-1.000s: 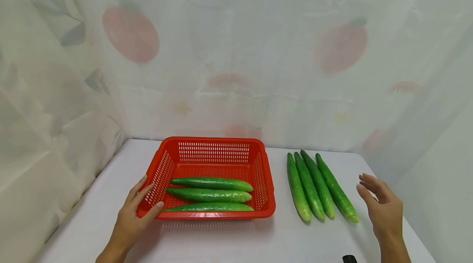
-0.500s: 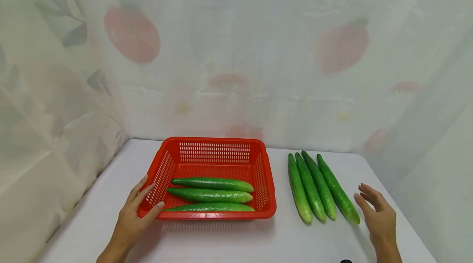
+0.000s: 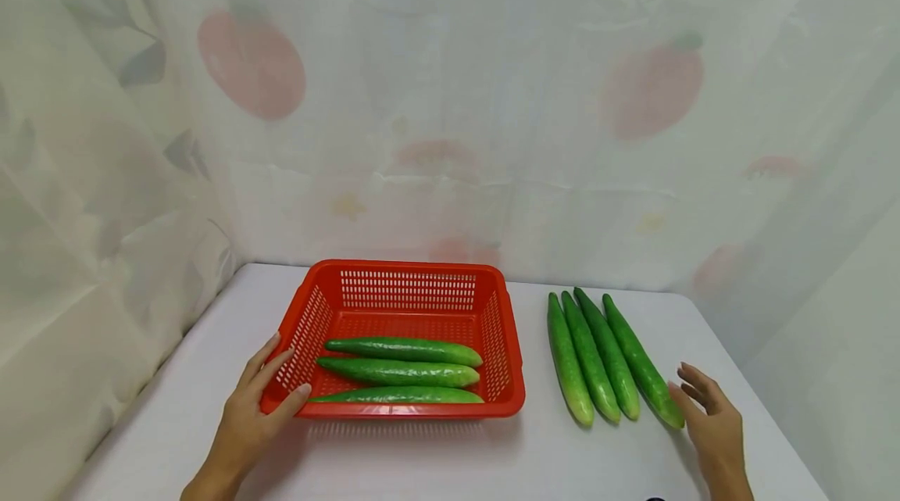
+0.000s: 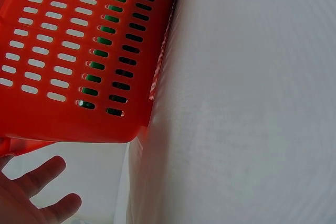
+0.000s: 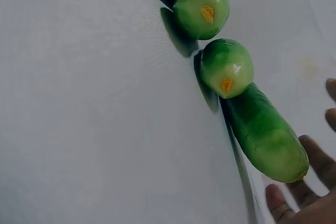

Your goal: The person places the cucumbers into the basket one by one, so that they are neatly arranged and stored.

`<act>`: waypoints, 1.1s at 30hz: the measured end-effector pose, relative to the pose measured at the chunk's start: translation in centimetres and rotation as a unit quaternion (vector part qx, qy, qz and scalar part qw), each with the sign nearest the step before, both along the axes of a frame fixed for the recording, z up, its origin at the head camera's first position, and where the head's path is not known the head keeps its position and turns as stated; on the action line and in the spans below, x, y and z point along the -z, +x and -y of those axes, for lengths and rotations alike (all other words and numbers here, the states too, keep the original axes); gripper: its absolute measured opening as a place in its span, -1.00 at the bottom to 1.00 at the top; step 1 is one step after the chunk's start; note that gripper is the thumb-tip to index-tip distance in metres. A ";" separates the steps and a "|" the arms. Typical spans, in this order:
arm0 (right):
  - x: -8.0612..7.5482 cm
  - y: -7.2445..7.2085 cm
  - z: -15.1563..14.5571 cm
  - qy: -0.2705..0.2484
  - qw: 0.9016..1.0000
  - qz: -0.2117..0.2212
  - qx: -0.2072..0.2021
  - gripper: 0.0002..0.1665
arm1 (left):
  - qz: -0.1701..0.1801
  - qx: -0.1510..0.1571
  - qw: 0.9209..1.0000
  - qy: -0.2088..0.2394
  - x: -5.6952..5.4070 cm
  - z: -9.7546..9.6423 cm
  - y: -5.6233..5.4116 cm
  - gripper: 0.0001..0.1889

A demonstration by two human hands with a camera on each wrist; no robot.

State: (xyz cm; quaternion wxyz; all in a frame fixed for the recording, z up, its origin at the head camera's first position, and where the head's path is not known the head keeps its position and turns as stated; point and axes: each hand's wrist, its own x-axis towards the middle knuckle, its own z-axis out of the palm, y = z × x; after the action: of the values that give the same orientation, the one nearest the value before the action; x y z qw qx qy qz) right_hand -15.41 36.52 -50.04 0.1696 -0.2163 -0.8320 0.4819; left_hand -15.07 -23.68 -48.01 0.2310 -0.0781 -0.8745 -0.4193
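My left hand [image 3: 246, 415] rests at the front left corner of a red plastic basket [image 3: 508, 399], thumb over the front rim and fingers loosely spread along the left side. Three green cucumbers [image 3: 404, 350] lie crosswise inside, side by side. To the right, several more cucumbers [image 3: 566, 364] lie lengthwise in a row on the table. My right hand [image 3: 713, 423] is beside the front end of the rightmost cucumber [image 3: 647, 368], its fingers loosely bent and holding nothing. In the right wrist view, the fingers [image 5: 320, 161] are spread around that cucumber's tip [image 5: 275, 150].
A white table [image 3: 562, 470] lies under everything. Behind it hangs a pale sheet [image 3: 450, 94] printed with faded fruit, and another patterned sheet [image 3: 105, 212] borders the left side. A small dark object [image 3: 655, 499] just shows at the bottom edge.
My right hand has moved left and towards me, closing in on the front end of the rightmost cucumber. The left hand, basket and cucumbers stay in place.
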 end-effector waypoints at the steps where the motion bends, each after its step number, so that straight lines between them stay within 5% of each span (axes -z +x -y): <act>1: 0.2 0.0 0.0 0.006 1.000 0.005 -0.008 -0.30 | 0.001 0.000 1.000 -0.002 0.0 0.0 0.0 -0.41; 18: 2.5 -0.3 0.0 0.081 0.994 -0.049 -0.058 -0.36 | 0.019 -0.003 1.000 -0.006 0.1 0.4 0.0 -0.40; 24: 2.6 -0.2 -0.1 0.091 0.993 -0.027 -0.067 -0.32 | 0.021 -0.003 1.000 -0.004 0.2 0.4 -0.1 -0.41; 33: 2.4 0.0 0.0 0.078 0.997 0.013 0.025 -0.41 | 0.026 -0.004 1.000 -0.001 0.3 0.2 -0.1 -0.42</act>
State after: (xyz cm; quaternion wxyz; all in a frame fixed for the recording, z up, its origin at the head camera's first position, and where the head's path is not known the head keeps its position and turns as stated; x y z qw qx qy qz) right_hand -15.44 36.48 -52.42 0.1870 -0.2295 -0.8637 0.4079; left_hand -15.18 -23.88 -48.32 0.2100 -0.0636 -0.8811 -0.4189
